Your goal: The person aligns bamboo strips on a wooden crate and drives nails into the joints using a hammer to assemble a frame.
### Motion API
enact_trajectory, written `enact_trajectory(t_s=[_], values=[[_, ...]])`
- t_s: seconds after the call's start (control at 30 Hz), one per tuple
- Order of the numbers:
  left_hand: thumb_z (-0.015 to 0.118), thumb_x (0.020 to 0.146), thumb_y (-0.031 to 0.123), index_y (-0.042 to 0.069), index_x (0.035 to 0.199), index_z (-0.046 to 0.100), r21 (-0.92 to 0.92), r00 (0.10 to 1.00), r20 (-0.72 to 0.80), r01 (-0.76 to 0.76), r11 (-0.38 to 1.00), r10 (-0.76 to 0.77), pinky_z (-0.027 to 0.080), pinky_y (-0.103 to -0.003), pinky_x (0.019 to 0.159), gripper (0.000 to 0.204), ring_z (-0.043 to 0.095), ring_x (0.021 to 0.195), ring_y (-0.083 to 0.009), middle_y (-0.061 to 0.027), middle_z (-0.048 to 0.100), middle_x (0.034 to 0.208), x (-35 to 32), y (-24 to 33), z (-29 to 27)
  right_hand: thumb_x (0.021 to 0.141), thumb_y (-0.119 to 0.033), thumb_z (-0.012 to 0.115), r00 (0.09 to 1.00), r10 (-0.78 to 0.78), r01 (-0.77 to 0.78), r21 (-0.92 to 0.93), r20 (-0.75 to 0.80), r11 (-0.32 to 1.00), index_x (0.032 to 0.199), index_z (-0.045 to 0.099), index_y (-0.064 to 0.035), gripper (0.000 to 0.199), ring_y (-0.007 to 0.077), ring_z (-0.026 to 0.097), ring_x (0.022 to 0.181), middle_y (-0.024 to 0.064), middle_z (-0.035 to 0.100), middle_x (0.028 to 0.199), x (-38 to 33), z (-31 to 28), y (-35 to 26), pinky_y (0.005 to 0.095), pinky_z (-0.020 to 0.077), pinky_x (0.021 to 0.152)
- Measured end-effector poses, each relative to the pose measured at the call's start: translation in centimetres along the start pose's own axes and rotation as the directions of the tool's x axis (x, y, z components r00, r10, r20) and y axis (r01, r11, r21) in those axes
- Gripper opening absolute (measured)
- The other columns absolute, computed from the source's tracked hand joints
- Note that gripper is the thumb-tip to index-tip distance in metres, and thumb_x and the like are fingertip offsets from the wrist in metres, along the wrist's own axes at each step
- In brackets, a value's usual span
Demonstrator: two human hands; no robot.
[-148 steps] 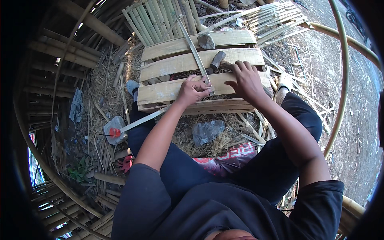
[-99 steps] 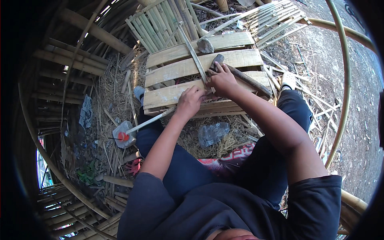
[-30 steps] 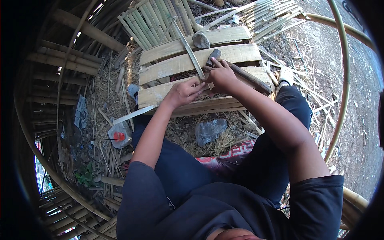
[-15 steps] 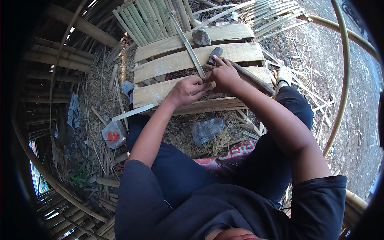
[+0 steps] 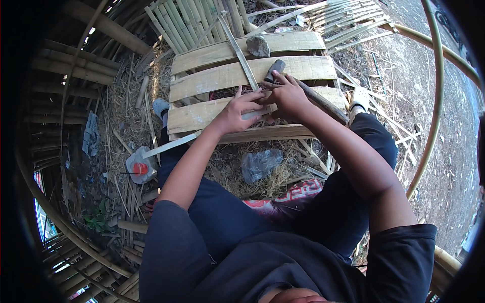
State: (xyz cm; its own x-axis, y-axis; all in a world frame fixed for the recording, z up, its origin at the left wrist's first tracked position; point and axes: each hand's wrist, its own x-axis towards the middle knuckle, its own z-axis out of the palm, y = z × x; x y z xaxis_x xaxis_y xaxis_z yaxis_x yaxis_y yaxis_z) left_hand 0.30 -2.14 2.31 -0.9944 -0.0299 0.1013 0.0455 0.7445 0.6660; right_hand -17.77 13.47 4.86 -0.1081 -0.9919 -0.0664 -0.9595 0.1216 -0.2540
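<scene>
Both my hands meet over the near slat of a low wooden slatted bench. My left hand is closed around a pale bamboo strip, which passes under my left forearm and sticks out to the left. A second bamboo strip slants from the far side down to my fingers, where the two appear to cross. My right hand pinches at that crossing; its fingertips partly hide the strips' ends. Just beyond it, a hammer lies on the bench, its wooden handle running under my right wrist.
A grey stone rests on the far slat. Bamboo panels stand behind the bench, with more strips at the far right. On the straw-littered ground are a clear plastic bag and a red container in plastic. A curved bamboo pole rises at right.
My left thumb and fingers have spread a little around the strip. The strip under my left forearm has shifted slightly, its left end lower. The hammer and stone stay on the bench.
</scene>
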Motion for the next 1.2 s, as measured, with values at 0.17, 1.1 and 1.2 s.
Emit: enact_trajectory(t_s=[0.17, 1.1, 1.2], values=[[0.075, 0.086, 0.007, 0.013, 0.119, 0.076, -0.005, 1.0, 0.024, -0.008, 1.0, 0.008, 0.004, -0.069, 0.126, 0.033, 0.041, 0.151, -0.0296, -0.0064, 0.053, 0.155, 0.1, 0.6, -0.6, 0.061, -0.048, 0.093, 0.999, 0.017, -0.016, 0.031, -0.039, 0.999, 0.116, 0.079, -0.0378, 0.058, 0.0343, 0.03, 0.155, -0.0014, 0.065, 0.142, -0.1, 0.3, 0.3, 0.0574, 0.0204, 0.126], [0.08, 0.084, 0.013, 0.006, 0.104, 0.073, -0.021, 0.99, -0.086, -0.111, 0.994, 0.109, 0.03, -0.052, 0.122, 0.022, 0.047, 0.145, -0.0347, -0.0103, 0.062, 0.136, 0.2, -0.2, 0.5, 0.082, -0.015, 0.078, 0.994, -0.024, 0.064, 0.373, -0.111, 0.926, 0.087, 0.081, -0.0083, 0.008, 0.0329, 0.073, 0.073, 0.0167, 0.073, 0.078, 0.3, -0.4, -1.0, 0.0419, 0.057, 0.07], [0.08, 0.078, 0.008, 0.005, 0.099, 0.071, 0.035, 0.984, -0.12, -0.125, 0.992, 0.128, 0.037, -0.053, 0.116, 0.023, 0.052, 0.141, -0.0344, -0.0105, 0.064, 0.133, 0.4, 0.1, 0.5, 0.082, -0.013, 0.079, 0.995, 0.03, 0.016, 0.464, -0.092, 0.885, 0.089, 0.082, -0.0078, 0.009, 0.0313, 0.074, 0.072, 0.0166, 0.074, 0.079, 0.5, 0.0, -1.1, 0.0404, 0.0576, 0.07]])
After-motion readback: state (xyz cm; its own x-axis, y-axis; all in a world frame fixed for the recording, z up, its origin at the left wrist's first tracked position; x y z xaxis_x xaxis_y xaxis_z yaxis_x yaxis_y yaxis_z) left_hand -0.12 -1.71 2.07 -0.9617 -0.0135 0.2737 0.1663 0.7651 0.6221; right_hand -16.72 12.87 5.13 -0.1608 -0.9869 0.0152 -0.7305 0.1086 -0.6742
